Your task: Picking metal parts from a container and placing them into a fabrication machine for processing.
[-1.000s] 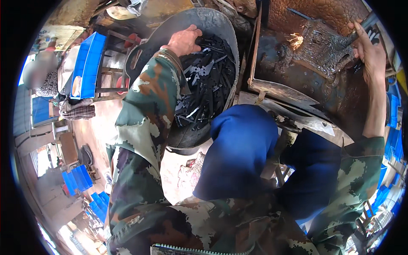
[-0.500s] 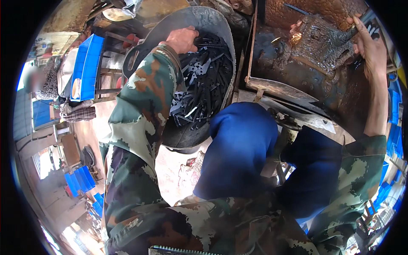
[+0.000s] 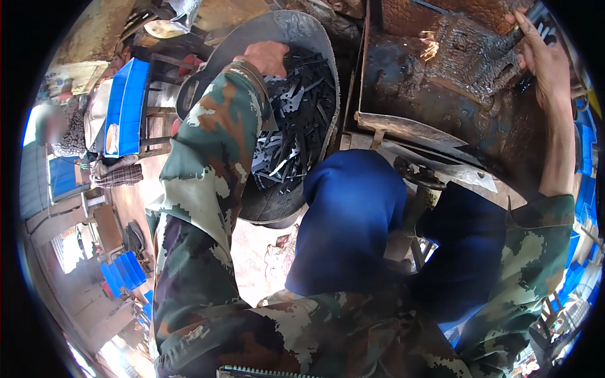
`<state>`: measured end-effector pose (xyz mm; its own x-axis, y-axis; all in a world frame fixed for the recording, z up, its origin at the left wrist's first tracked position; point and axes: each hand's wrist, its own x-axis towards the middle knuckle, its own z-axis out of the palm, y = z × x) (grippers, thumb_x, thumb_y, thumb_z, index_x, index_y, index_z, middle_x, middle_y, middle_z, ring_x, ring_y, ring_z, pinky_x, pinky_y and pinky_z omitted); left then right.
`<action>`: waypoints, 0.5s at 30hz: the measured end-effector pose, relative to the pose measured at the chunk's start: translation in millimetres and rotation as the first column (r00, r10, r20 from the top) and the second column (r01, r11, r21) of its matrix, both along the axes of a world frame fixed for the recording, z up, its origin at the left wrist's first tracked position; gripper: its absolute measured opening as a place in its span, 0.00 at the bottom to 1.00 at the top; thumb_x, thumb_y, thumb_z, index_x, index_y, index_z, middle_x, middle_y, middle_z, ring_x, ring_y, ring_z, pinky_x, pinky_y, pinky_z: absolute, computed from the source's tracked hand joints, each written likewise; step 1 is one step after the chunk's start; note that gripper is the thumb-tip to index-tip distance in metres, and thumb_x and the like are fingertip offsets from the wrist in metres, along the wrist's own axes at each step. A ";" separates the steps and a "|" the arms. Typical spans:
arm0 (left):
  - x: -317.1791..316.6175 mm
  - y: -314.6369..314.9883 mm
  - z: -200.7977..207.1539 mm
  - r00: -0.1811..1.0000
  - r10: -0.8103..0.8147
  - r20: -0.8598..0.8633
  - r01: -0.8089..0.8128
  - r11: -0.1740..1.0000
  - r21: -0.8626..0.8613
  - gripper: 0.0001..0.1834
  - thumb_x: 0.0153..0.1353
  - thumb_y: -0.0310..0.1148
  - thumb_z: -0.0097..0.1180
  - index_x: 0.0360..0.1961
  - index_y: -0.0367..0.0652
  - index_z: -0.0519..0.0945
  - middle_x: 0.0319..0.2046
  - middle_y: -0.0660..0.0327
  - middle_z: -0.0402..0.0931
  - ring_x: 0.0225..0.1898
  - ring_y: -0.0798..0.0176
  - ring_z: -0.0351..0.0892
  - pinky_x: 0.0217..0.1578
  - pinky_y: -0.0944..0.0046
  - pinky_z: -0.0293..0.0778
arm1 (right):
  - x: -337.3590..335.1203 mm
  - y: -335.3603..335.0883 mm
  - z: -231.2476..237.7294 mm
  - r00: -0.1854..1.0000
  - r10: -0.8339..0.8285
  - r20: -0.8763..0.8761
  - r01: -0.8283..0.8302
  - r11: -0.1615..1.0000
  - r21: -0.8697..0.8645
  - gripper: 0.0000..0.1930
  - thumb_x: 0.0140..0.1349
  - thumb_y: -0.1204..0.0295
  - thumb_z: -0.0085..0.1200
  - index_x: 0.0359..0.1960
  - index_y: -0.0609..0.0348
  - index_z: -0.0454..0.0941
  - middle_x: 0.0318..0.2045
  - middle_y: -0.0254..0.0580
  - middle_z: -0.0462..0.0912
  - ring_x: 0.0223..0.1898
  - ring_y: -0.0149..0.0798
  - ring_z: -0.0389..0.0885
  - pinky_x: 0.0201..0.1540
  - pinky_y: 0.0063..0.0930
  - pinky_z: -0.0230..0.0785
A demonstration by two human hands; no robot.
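While the left hand (image 3: pixel 266 58) reaches into a dark tub (image 3: pixel 296 24), its fingers dip among thin black metal pieces (image 3: pixel 293 120), and from where I stand I cannot tell whether they are clenched on any. Those pieces lie heaped inside the tub, jumbled at all angles, some catching a pale shine. Off to the right, the right hand (image 3: pixel 543 66) is at a dark rod (image 3: pixel 535 11), fingers on either side of it; how firmly they close, I can't make out. The rod slants down to a crusted, wet-looking block (image 3: pixel 469 60) in a rusty metal tray (image 3: pixel 394 97), with a bright golden flare (image 3: pixel 430 46) at the block's left edge. Below, blue trousers (image 3: pixel 356 208) cover the worker's knees, and camouflage sleeves (image 3: pixel 211 145) cover the arms. Farther left stands a long blue bin (image 3: pixel 126 107), with another person (image 3: pixel 70 129) beyond it.
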<state>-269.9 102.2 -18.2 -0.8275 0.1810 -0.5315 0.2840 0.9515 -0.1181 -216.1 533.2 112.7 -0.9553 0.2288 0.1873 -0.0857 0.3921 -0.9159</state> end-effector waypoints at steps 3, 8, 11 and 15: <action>-2.5 -4.4 2.7 0.995 0.098 0.019 -0.097 0.995 -0.027 0.41 0.48 0.37 0.71 0.65 0.45 0.71 0.57 0.50 0.76 0.58 0.47 0.74 0.58 0.53 0.71 | 8.6 -18.7 10.6 0.999 0.002 -0.032 -0.005 0.996 -0.084 0.13 0.68 0.62 0.55 0.42 0.60 0.80 0.12 0.24 0.60 0.12 0.22 0.55 0.18 0.20 0.57; -2.9 0.6 8.0 0.995 0.097 0.039 -0.095 0.995 -0.036 0.39 0.48 0.38 0.72 0.63 0.45 0.73 0.56 0.50 0.76 0.58 0.48 0.75 0.58 0.53 0.71 | 10.5 -19.9 8.7 0.998 -0.042 -0.043 0.041 0.999 -0.003 0.13 0.66 0.62 0.58 0.31 0.59 0.78 0.10 0.27 0.64 0.08 0.24 0.58 0.14 0.23 0.58; -1.0 -1.1 12.1 0.998 0.061 0.030 -0.059 0.996 -0.070 0.38 0.48 0.39 0.71 0.63 0.45 0.74 0.56 0.50 0.76 0.58 0.48 0.75 0.57 0.53 0.71 | 16.9 -34.7 14.2 0.988 -0.093 -0.126 0.099 0.994 0.038 0.13 0.67 0.62 0.57 0.30 0.58 0.78 0.09 0.27 0.63 0.08 0.24 0.57 0.14 0.23 0.58; 1.5 -1.1 18.3 0.999 0.029 0.020 -0.026 0.993 -0.114 0.33 0.49 0.40 0.70 0.59 0.46 0.77 0.53 0.50 0.78 0.56 0.48 0.76 0.55 0.52 0.73 | 16.7 -29.7 9.4 0.993 -0.055 -0.099 0.059 0.998 0.036 0.12 0.67 0.63 0.57 0.31 0.58 0.77 0.09 0.27 0.62 0.09 0.25 0.57 0.14 0.23 0.57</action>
